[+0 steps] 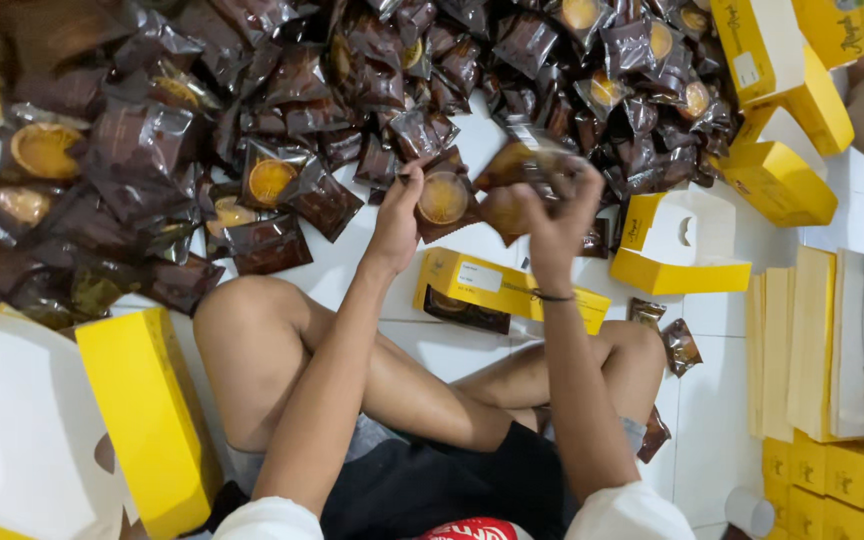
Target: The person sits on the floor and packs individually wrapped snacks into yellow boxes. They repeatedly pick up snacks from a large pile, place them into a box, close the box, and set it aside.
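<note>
Yellow carton (497, 290), lid open, flat on white tile floor (712, 400) just past the crossed legs; long axis left-to-right, one dark sachet already inside at its left end. Directly below both hands, nearer the right.

Left hand (397, 215): pinched narrow on the corner of one dark foil sachet (444, 200), round orange pastry showing through the clear window. Sachet hangs right of the grip, window facing up.

Right hand (557, 205): raised, blurred, closed around a bundle of sachets (517, 165); count in the bundle unreadable, at least two. Thin band on that wrist.

Hands near each other, not touching; both above the carton.

Counts:
- open cartons nearby: two, the one at the knees plus one with white lid flap (677, 255) to the right
- loose sachets by right knee (667, 335): two
- sachet heap (252, 110) across the top: too many to count
- folded flat box blanks (802, 340) stacked at right, number unclear
- large yellow-sided box (147, 410) at left: one
</note>
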